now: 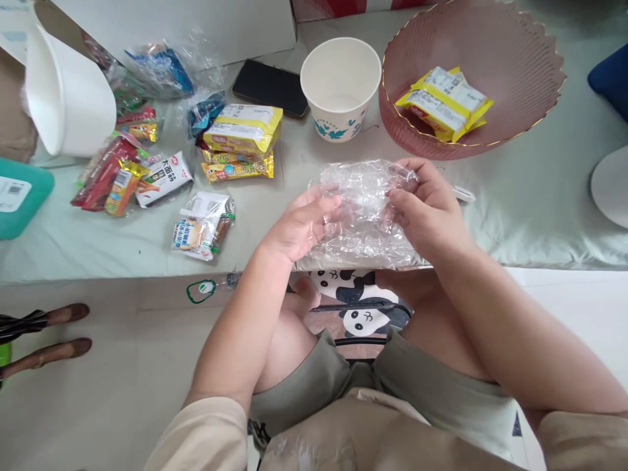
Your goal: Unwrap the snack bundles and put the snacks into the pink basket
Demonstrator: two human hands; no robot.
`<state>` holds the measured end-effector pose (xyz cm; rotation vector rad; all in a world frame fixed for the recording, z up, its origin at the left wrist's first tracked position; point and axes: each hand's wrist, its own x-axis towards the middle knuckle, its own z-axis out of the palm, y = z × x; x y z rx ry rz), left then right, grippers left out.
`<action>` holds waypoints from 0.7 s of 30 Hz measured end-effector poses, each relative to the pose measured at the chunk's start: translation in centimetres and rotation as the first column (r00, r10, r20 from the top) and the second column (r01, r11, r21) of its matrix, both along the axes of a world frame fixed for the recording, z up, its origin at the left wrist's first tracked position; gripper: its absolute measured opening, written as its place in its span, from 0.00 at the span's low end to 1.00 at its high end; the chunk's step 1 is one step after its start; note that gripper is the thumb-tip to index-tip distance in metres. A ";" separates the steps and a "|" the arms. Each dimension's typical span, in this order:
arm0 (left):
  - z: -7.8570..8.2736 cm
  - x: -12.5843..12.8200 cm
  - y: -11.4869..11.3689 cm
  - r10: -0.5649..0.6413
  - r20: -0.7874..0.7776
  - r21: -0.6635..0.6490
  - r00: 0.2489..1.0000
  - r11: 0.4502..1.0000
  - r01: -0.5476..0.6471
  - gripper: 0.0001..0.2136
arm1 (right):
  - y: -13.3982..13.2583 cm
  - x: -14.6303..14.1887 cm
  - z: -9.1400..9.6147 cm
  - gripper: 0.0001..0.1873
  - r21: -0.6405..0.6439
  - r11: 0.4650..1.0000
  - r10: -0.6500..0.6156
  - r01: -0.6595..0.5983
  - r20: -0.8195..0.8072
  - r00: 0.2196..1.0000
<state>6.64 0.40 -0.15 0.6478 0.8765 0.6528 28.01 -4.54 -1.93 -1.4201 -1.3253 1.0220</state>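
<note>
A crumpled clear plastic bag (366,196) spreads between my hands over the table's front edge. My right hand (426,206) pinches its upper right part between thumb and fingers. At the bag's left side, my left hand (311,219) has its fingers apart, some of them behind or against the film; I cannot make out a firm grip there. Just beyond the bag stands a white paper cup (341,88) with blue leaf prints. To its right, a pink ribbed bowl (530,98) with a gold rim contains yellow-and-white snack packets (444,101).
Snack packets (240,134) are stacked left of the cup, near a black phone (269,87). More packets (115,173) lie farther left, beside a tilted white tub (73,98) and a green box (22,196). Another person's feet (71,330) show on the floor at left.
</note>
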 end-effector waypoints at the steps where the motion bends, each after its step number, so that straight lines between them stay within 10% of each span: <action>1: -0.2 0.0 0.1 0.002 -0.022 -0.021 1.000 1.000 -0.002 0.22 | 0.0 0.1 0.1 0.21 0.009 1.000 0.012 -0.012 0.021 1.000; 9: -0.2 -0.3 0.2 -0.128 0.060 0.041 0.990 0.991 0.125 0.17 | -0.7 0.4 1.1 0.25 0.006 0.999 0.052 -0.052 0.051 0.997; 17: -0.2 -0.1 0.2 0.101 0.004 0.208 0.995 0.973 -0.100 0.14 | 0.0 -0.4 1.3 0.25 -0.245 0.969 -0.097 -0.017 -0.447 0.889; 21: -0.2 -0.5 0.7 -0.020 -0.039 0.173 0.999 0.985 0.026 0.20 | -0.2 -1.0 1.9 0.16 -0.274 0.955 -0.023 -0.116 -0.455 0.890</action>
